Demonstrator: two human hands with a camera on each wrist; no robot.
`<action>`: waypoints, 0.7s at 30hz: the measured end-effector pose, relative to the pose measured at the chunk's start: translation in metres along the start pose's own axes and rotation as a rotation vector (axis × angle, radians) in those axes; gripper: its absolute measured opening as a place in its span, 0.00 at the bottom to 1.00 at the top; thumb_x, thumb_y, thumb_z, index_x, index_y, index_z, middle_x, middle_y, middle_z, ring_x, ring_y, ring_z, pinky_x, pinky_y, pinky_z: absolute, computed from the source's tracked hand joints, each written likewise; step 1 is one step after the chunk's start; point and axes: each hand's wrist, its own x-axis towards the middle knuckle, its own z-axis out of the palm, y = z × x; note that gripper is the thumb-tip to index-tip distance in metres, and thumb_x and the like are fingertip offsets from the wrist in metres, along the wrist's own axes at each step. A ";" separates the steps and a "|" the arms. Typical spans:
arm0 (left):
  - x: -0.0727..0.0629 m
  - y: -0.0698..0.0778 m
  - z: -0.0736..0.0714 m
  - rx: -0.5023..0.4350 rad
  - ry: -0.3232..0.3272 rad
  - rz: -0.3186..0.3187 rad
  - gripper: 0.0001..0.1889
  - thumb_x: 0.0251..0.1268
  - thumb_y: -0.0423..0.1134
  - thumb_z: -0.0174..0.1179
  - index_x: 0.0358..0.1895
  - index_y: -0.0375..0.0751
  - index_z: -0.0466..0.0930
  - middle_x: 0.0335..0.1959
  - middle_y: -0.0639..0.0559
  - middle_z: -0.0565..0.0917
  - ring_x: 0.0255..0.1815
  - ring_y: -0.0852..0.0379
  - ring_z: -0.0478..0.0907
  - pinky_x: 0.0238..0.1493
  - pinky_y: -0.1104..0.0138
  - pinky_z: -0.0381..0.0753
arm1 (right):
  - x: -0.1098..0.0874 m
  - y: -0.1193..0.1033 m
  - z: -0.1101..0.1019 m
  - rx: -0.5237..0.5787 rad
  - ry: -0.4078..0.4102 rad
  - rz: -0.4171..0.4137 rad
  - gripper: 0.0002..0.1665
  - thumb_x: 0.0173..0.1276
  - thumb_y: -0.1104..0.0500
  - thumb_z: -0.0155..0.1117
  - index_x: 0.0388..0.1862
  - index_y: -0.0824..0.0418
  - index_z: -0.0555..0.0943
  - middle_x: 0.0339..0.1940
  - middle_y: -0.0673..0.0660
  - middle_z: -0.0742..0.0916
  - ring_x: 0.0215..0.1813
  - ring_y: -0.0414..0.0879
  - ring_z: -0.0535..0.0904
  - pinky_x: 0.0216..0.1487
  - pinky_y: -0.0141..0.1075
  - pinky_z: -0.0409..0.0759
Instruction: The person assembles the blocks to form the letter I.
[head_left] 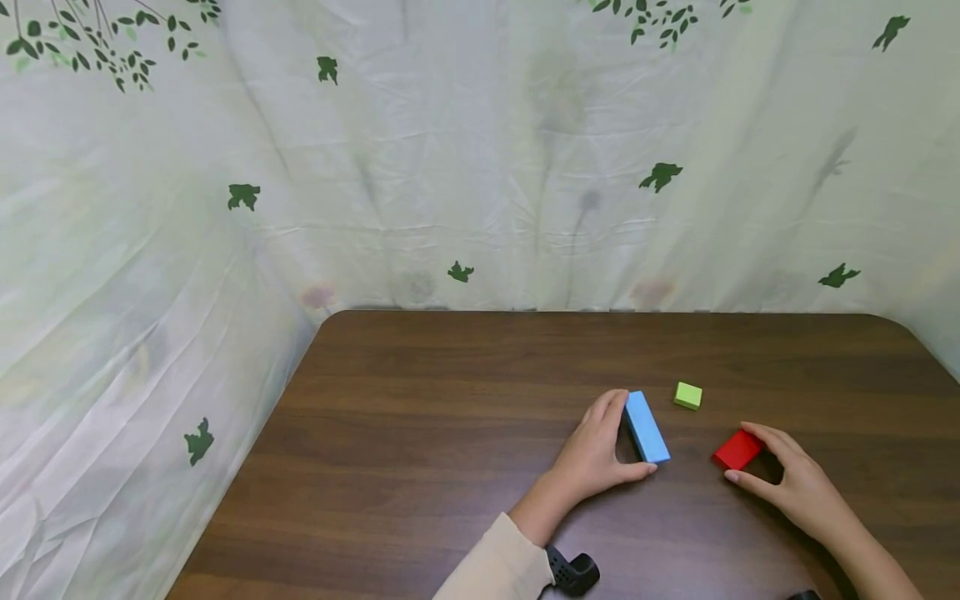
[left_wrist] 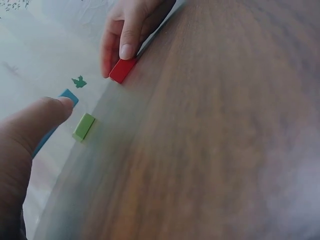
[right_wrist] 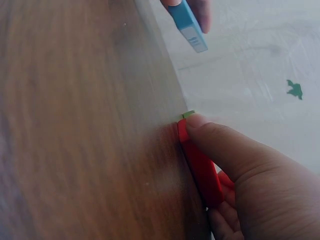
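Observation:
My left hand [head_left: 596, 450] grips a long blue block [head_left: 647, 427] between thumb and fingers, one at each end. In the right wrist view that blue block [right_wrist: 189, 27] hangs above the tabletop, and a pale label shows on one of its faces. To the right, my right hand [head_left: 798, 483] pinches a red block [head_left: 737, 450] at its sides, thumb nearer me and fingers on the far side. The red block [left_wrist: 122, 70] lies low at the table surface in the left wrist view. Beyond and between both hands sits a small light green block [head_left: 687, 396].
All of this is on or over a dark wood-grain table [head_left: 420, 400] with rounded far corners. A pale curtain [head_left: 465, 167] printed with green leaves hangs behind it and along the left side. A black wrist device [head_left: 573, 573] is strapped at my left sleeve.

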 end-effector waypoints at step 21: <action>-0.006 -0.001 -0.004 -0.056 0.170 0.105 0.50 0.39 0.53 0.70 0.66 0.36 0.53 0.62 0.46 0.60 0.61 0.53 0.61 0.58 0.67 0.61 | 0.000 0.000 0.000 -0.006 -0.003 0.003 0.40 0.51 0.56 0.71 0.61 0.67 0.65 0.56 0.68 0.69 0.53 0.65 0.64 0.44 0.56 0.62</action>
